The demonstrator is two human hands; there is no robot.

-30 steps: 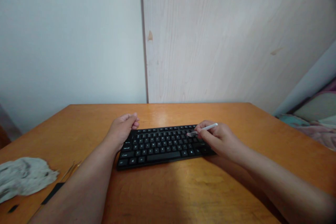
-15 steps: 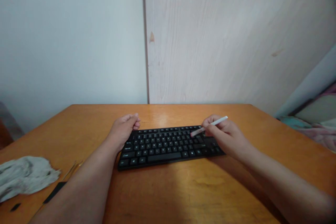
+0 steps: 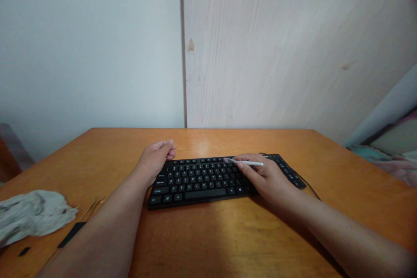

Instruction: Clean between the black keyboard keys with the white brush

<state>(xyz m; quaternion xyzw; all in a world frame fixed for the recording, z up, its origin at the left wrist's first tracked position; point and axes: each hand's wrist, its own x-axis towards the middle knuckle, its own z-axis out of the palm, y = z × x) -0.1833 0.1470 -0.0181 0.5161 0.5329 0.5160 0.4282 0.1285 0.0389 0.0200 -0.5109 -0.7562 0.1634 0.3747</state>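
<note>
A black keyboard (image 3: 198, 182) with white key legends lies on the wooden table, its right part partly covered by my right hand (image 3: 263, 173). Pinched in that hand is a slim brush (image 3: 250, 163) with a white handle; its pinkish tip points left, at the upper rows of keys. Whether the bristles touch the keys is hard to tell. At the keyboard's upper left corner my left hand (image 3: 158, 156) rests with its fingers curled into a fist, nothing visible in it. Its wrist lies along the keyboard's left end.
On the left of the table (image 3: 182, 243) lies a crumpled grey-white cloth (image 3: 35, 217). Near it are a flat black piece (image 3: 71, 233) with thin strands and a small black scrap (image 3: 24, 251). A cable (image 3: 311, 187) runs off the keyboard's right side. A wall stands behind.
My right hand has moved left and slightly down, taking the brush tip to the upper rows of keys. More of the keyboard's right end now shows. My left hand stays put.
</note>
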